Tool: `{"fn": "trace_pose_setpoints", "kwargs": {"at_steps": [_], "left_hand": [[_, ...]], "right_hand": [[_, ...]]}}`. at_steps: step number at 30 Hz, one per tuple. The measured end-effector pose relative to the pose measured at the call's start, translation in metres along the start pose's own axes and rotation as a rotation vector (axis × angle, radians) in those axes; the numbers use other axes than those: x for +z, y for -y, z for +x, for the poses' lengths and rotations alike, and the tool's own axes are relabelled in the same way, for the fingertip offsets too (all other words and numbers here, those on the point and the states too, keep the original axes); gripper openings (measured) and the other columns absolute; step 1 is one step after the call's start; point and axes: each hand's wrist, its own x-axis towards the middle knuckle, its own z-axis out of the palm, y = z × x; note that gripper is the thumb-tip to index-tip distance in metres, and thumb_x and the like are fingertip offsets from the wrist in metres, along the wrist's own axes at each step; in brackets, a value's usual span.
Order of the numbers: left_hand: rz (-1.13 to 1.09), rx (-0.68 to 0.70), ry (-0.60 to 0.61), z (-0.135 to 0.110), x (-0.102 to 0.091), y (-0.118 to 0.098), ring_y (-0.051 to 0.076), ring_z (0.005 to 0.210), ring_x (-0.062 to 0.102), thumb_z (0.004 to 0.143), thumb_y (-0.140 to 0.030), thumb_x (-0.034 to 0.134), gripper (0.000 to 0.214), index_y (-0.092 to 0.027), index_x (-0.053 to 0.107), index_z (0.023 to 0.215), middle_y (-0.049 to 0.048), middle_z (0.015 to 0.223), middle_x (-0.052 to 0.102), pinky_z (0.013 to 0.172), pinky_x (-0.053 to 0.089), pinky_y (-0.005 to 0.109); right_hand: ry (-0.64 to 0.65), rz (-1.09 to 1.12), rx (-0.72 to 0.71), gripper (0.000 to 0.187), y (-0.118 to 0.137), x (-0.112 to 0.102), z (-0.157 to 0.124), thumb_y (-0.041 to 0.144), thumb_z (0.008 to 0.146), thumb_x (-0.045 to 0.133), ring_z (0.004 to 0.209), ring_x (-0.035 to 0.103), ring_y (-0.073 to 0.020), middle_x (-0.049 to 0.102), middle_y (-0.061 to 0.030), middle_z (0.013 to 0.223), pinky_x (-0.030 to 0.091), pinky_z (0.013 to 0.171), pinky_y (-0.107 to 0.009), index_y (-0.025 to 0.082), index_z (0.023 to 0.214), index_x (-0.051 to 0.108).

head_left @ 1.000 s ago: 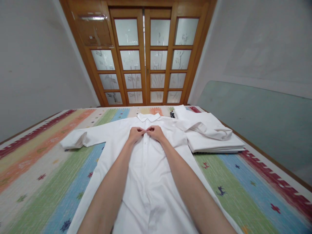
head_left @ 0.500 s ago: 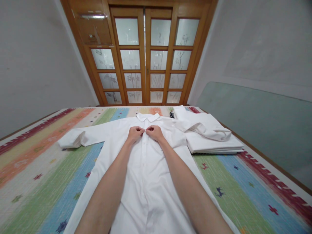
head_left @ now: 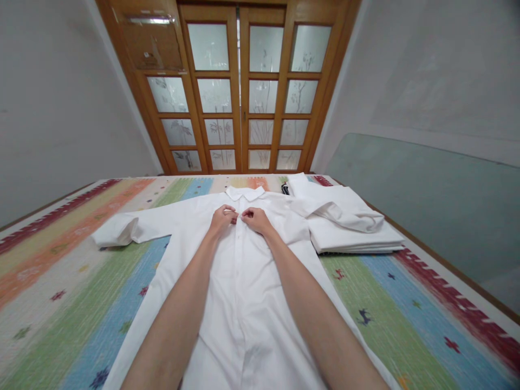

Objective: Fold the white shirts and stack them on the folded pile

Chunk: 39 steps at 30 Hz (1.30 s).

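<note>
A white button-up shirt (head_left: pixel 195 216) lies front side up, its collar (head_left: pixel 244 193) at the far end and its button strip running down the middle. My left hand (head_left: pixel 224 219) is at the left edge of that strip, just below the collar, fingers curled on the cloth. Opposite it, my right hand (head_left: pixel 255 219) pinches the strip between thumb and fingertips. A small gap separates the two hands. Whatever button lies under the fingertips is too small to make out. The left sleeve (head_left: pixel 122 230) stretches out with its end folded over.
Folded white cloth (head_left: pixel 353 241) is stacked at the right, with the shirt's other sleeve (head_left: pixel 341 218) lying over it. A small black-and-white item (head_left: pixel 285 188) sits beside the stack. A striped, patterned cloth (head_left: pixel 52 281) covers the table. Wooden glazed doors (head_left: pixel 239 97) stand beyond.
My left hand's fingers have loosened slightly and drawn a little left, widening the gap between the hands. My right hand stays at the button strip. The view has shifted slightly.
</note>
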Motion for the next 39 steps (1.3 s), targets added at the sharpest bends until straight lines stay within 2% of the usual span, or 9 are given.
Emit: {"fn": "trace_pose_setpoints", "kwargs": {"at_steps": [6, 12, 18, 25, 33, 39], "left_hand": [[0.050, 0.083, 0.038, -0.0032, -0.0011, -0.0026, 0.016, 0.074, 0.067, 0.062, -0.014, 0.063, 0.031, -0.018, 0.066, 0.093, 0.0032, 0.079, 0.073, 0.070, 0.052, 0.026], [0.171, 0.132, 0.082, -0.0030, -0.0016, -0.0062, 0.017, 0.078, 0.068, 0.063, -0.009, 0.058, 0.024, -0.016, 0.074, 0.079, 0.0050, 0.083, 0.075, 0.079, 0.052, 0.028], [0.285, 0.168, 0.060, -0.0043, -0.0014, -0.0074, 0.017, 0.074, 0.067, 0.064, -0.004, 0.055, 0.031, -0.016, 0.077, 0.083, 0.0042, 0.079, 0.076, 0.073, 0.052, 0.027], [0.376, 0.227, 0.009, -0.0061, 0.0031, -0.0090, 0.017, 0.077, 0.066, 0.066, -0.004, 0.053, 0.032, -0.018, 0.078, 0.082, 0.0040, 0.082, 0.076, 0.077, 0.050, 0.026], [0.373, 0.192, 0.000, -0.0040, 0.0024, -0.0076, 0.015, 0.063, 0.062, 0.069, -0.010, 0.055, 0.026, -0.015, 0.077, 0.082, 0.0025, 0.069, 0.072, 0.063, 0.047, 0.023], [0.341, 0.175, -0.010, -0.0032, 0.0027, -0.0067, 0.014, 0.062, 0.060, 0.070, -0.013, 0.055, 0.025, -0.015, 0.077, 0.081, 0.0029, 0.068, 0.071, 0.061, 0.046, 0.023]], "right_hand": [[0.011, -0.003, -0.006, 0.006, -0.0015, 0.0006, 0.0002, 0.012, 0.074, 0.068, 0.069, 0.060, -0.0125, 0.071, -0.0008, 0.075, 0.044, 0.069, -0.023, 0.017, 0.076, 0.071], [0.024, -0.005, -0.008, 0.005, -0.0036, 0.0006, 0.0001, 0.014, 0.076, 0.067, 0.069, 0.059, -0.0123, 0.069, -0.0002, 0.075, 0.043, 0.068, -0.023, 0.017, 0.078, 0.071], [0.027, 0.024, -0.013, 0.007, -0.0057, 0.0008, 0.0005, 0.013, 0.074, 0.067, 0.068, 0.058, -0.0127, 0.069, -0.0003, 0.073, 0.043, 0.068, -0.023, 0.017, 0.079, 0.071], [0.032, 0.046, -0.018, 0.007, -0.0076, 0.0017, 0.0013, 0.014, 0.074, 0.067, 0.065, 0.057, -0.0123, 0.069, -0.0010, 0.072, 0.044, 0.066, -0.023, 0.016, 0.077, 0.072], [0.011, 0.089, -0.011, 0.011, -0.0034, -0.0009, -0.0008, 0.012, 0.069, 0.065, 0.059, 0.056, -0.0119, 0.070, -0.0015, 0.066, 0.042, 0.058, -0.022, 0.014, 0.075, 0.074], [-0.017, 0.127, -0.015, 0.012, -0.0001, -0.0021, -0.0018, 0.008, 0.066, 0.066, 0.063, 0.062, -0.0134, 0.073, -0.0036, 0.070, 0.045, 0.064, -0.023, 0.014, 0.070, 0.075]]}}
